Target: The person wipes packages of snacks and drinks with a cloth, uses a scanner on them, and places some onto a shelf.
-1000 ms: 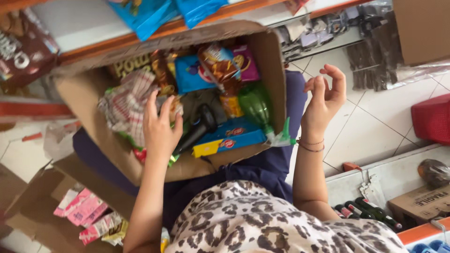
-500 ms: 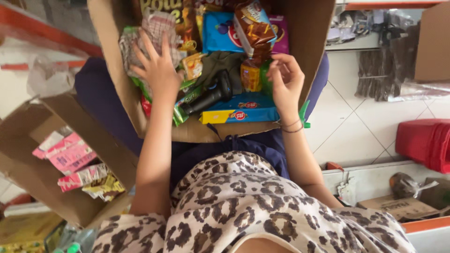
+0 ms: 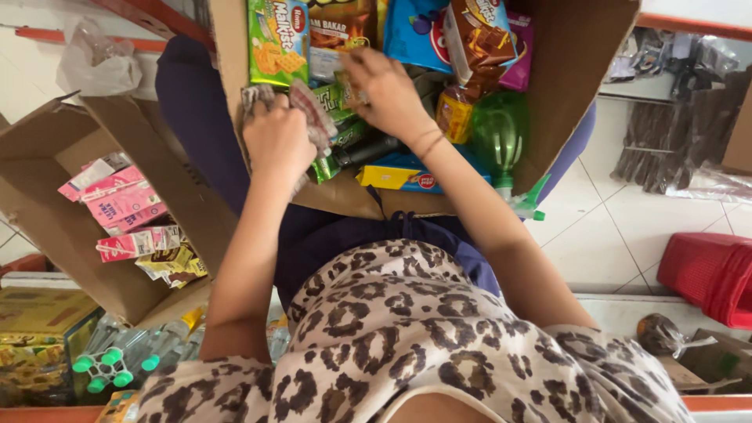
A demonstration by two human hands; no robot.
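A cardboard box [image 3: 580, 70] rests on my lap, crammed with snack packets. My left hand [image 3: 278, 141] is closed around a crinkled clear packet with a red and white pattern [image 3: 313, 117] at the box's near left. My right hand [image 3: 388, 94] reaches into the middle of the box, its fingertips pinching a small packet [image 3: 345, 82] among the green wrappers. Around the hands lie a green cracker packet [image 3: 276, 39], a green plastic bottle [image 3: 497, 137], a dark bottle [image 3: 368, 150] and a flat blue and yellow box [image 3: 399, 176].
A second open cardboard box [image 3: 47, 211] at the left holds pink cartons [image 3: 125, 204]. Bottles with green caps [image 3: 110, 364] stand at the lower left. A red basket [image 3: 709, 274] sits on the tiled floor at the right. A white plastic bag [image 3: 98, 66] lies at the upper left.
My left hand has closed on the patterned packet and drawn it toward the box's near edge. My right hand moved from the box's right side into the middle. The view has shifted closer.
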